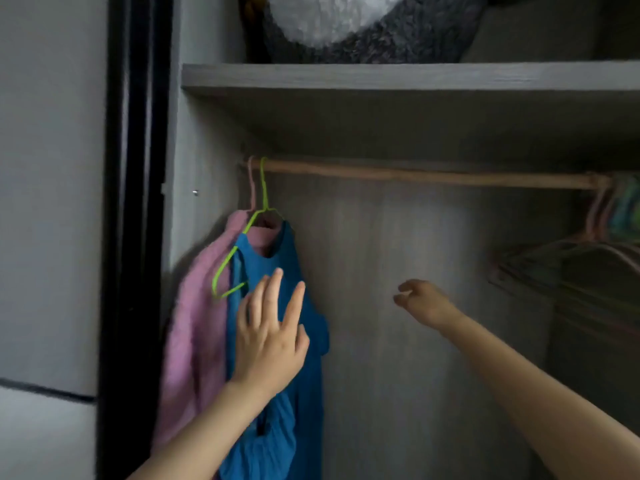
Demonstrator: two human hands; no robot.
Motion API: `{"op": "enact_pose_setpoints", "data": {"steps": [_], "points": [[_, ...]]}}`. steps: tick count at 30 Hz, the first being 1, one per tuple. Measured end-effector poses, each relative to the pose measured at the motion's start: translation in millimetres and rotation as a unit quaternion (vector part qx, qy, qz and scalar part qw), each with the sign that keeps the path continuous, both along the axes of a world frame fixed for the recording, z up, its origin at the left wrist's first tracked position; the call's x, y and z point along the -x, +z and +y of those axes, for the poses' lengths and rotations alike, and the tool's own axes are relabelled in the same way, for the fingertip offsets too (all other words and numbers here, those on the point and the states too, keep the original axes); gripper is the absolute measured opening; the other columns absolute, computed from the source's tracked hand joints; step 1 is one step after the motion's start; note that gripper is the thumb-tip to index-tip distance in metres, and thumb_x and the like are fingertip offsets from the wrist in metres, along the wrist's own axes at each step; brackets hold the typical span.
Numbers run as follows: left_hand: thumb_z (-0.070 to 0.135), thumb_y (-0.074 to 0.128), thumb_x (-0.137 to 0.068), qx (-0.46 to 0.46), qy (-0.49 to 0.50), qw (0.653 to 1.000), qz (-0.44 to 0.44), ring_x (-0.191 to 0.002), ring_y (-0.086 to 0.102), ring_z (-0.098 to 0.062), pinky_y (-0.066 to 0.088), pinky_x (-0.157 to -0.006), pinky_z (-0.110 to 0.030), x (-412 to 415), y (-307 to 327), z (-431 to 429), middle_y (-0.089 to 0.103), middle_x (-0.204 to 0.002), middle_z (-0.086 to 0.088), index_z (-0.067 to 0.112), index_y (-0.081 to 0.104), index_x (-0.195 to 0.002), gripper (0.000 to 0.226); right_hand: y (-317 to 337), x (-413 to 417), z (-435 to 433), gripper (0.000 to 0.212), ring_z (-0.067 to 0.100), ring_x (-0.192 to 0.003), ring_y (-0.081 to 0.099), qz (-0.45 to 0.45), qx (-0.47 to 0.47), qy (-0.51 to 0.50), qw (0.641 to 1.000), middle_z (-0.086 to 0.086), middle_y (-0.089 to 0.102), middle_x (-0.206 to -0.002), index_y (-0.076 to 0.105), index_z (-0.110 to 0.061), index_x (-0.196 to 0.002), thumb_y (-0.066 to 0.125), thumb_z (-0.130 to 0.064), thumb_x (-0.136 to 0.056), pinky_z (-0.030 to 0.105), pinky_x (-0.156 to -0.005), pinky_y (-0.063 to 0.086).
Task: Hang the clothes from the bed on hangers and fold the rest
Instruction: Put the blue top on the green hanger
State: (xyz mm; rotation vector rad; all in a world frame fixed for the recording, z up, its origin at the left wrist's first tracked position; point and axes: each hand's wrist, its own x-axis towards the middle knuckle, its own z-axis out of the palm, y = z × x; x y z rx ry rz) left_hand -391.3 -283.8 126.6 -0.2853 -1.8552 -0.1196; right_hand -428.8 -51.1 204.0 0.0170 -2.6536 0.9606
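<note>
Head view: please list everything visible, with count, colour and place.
shelf: one, grey, top
fluffy item: one, grey and white, on shelf
rail: one, light brown, under shelf
green hanger: one, green, rail's left end
pink hanger: one, pink, beside green hanger
blue garment: one, blue, on green hanger
pink garment: one, pink, left of blue garment
empty hangers: several, mostly pink, rail's right end
left hand: one, fingers straight, before blue garment
right hand: one, loosely curled, empty, mid-wardrobe

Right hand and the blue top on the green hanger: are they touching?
Apart. The head view shows bare wardrobe back panel between the right hand and the blue top.
</note>
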Motion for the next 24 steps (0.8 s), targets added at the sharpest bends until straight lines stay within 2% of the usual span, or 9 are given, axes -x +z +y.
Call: {"op": "enact_pose_setpoints", "data": {"steps": [3,5,7,10,15,18,20,22,24], "points": [[0.027,0.041,-0.072,-0.003,-0.035,0.997,-0.075,-0.110,0.055,-0.045,0.049,-0.081,-0.053,16.6,-9.2,31.0,0.052,-0.128,-0.029,0.004,0.064,-0.118,0.056,-3.7,-23.4,65.4,0.038,0.031,-0.118,0.048,0.069,-0.131,-0.142,0.979,0.018,0.054,-0.125,0.054,-0.008,-0.128,0.051,-0.024,-0.093,0.029,-0.092,0.039],[0.024,0.049,-0.071,0.006,-0.048,0.991,-0.125,-0.107,0.057,-0.047,0.049,-0.079,-0.054,23.5,-12.8,53.8,0.052,-0.128,-0.031,0.003,0.065,-0.117,0.053,-2.3,-50.4,103.7,0.036,0.035,-0.117,0.040,0.115,-0.216,-0.222,0.944,0.018,0.048,-0.123,0.054,-0.009,-0.124,0.049,-0.025,-0.092,0.036,-0.090,0.039],[0.019,0.070,-0.062,0.019,-0.065,0.985,-0.160,-0.105,0.057,-0.048,0.049,-0.078,-0.055,27.2,-14.7,76.6,0.053,-0.126,-0.032,0.002,0.066,-0.115,0.056,-0.3,-79.4,135.7,0.034,0.036,-0.113,0.038,0.143,-0.278,-0.300,0.901,0.017,0.047,-0.118,0.054,-0.008,-0.120,0.050,-0.026,-0.091,0.039,-0.085,0.040],[0.013,0.089,-0.043,0.036,-0.093,0.975,-0.199,-0.101,0.059,-0.048,0.050,-0.074,-0.056,27.4,-21.5,108.2,0.055,-0.122,-0.032,0.000,0.067,-0.111,0.073,1.9,-117.5,170.6,0.039,0.035,-0.115,0.038,0.123,-0.336,-0.362,0.861,0.015,0.046,-0.122,0.049,-0.010,-0.126,0.052,-0.026,-0.090,0.040,-0.086,0.040],[0.013,0.092,-0.035,0.031,-0.141,0.961,-0.238,-0.094,0.063,-0.047,0.052,-0.068,-0.056,24.3,-28.5,141.9,0.059,-0.116,-0.032,-0.001,0.069,-0.106,0.076,-8.8,-150.5,203.9,0.040,0.027,-0.117,0.045,0.046,-0.424,-0.457,0.780,0.007,0.045,-0.124,0.039,-0.015,-0.128,0.049,-0.029,-0.092,0.033,-0.084,0.043],[0.016,0.088,-0.042,0.031,-0.151,0.961,-0.228,-0.094,0.063,-0.047,0.052,-0.068,-0.055,26.1,-32.6,146.5,0.060,-0.116,-0.031,0.000,0.069,-0.106,0.069,-12.9,-156.0,221.7,0.042,0.023,-0.109,0.058,0.013,-0.404,-0.462,0.790,0.003,0.053,-0.120,0.031,-0.013,-0.128,0.046,-0.032,-0.093,0.031,-0.076,0.048],[0.024,0.067,-0.059,0.031,-0.150,0.967,-0.202,-0.096,0.062,-0.045,0.053,-0.067,-0.053,26.8,-37.1,142.8,0.060,-0.117,-0.030,0.002,0.069,-0.107,0.053,-15.6,-152.4,227.9,0.035,0.023,-0.100,0.063,-0.010,-0.405,-0.435,0.804,0.001,0.061,-0.111,0.027,-0.013,-0.125,0.041,-0.020,-0.094,0.030,-0.070,0.046],[0.029,0.041,-0.066,0.029,-0.155,0.966,-0.202,-0.101,0.054,-0.042,0.053,-0.068,-0.051,28.4,-42.0,135.3,0.060,-0.117,-0.028,0.006,0.065,-0.113,0.057,-16.3,-146.9,227.8,0.022,0.021,-0.095,0.065,-0.014,-0.434,-0.412,0.801,-0.003,0.064,-0.104,0.027,-0.018,-0.112,0.039,-0.016,-0.093,0.029,-0.065,0.043],[0.031,0.046,-0.066,0.009,-0.150,0.973,-0.174,-0.104,0.046,-0.038,0.053,-0.067,-0.050,30.7,-46.3,125.8,0.060,-0.118,-0.027,0.009,0.057,-0.118,0.058,-12.9,-143.1,221.8,0.020,0.019,-0.093,0.066,-0.005,-0.457,-0.400,0.794,-0.005,0.065,-0.097,0.021,-0.020,-0.098,0.039,-0.018,-0.092,0.029,-0.062,0.040]]}}
